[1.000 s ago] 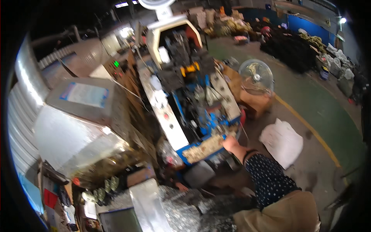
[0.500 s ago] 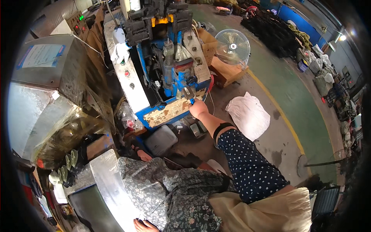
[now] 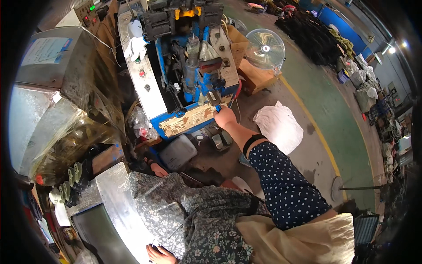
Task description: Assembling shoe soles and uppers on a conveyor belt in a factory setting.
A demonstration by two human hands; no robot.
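Observation:
My right hand [image 3: 225, 117] reaches forward, its fingers closed round the blue-tipped handle [image 3: 218, 108] at the front of a blue machine [image 3: 189, 119] with worn, flaking paint. Above the handle are black clamp blocks [image 3: 159, 25] with a yellow piece between them and a grimy upright cylinder. At the lower edge, my left hand [image 3: 161, 255] rests by the shiny metal bench [image 3: 118, 193], fingers curled about a small dark thing that I cannot make out. A floral apron [image 3: 176, 211] covers my lap.
Left stands a large metal housing [image 3: 44, 101] partly wrapped in plastic film. Several green-and-black shoe-shaped pieces [image 3: 72, 178] line the bench. A round fan [image 3: 265, 49], a cardboard box [image 3: 255, 79] and a white sack [image 3: 281, 127] stand to the right. Foot pedals [image 3: 218, 141] lie beneath the machine.
The whole view has shifted slightly. My right hand keeps its hold on the handle, which looks little changed. My left hand sits slightly farther left at the lower edge.

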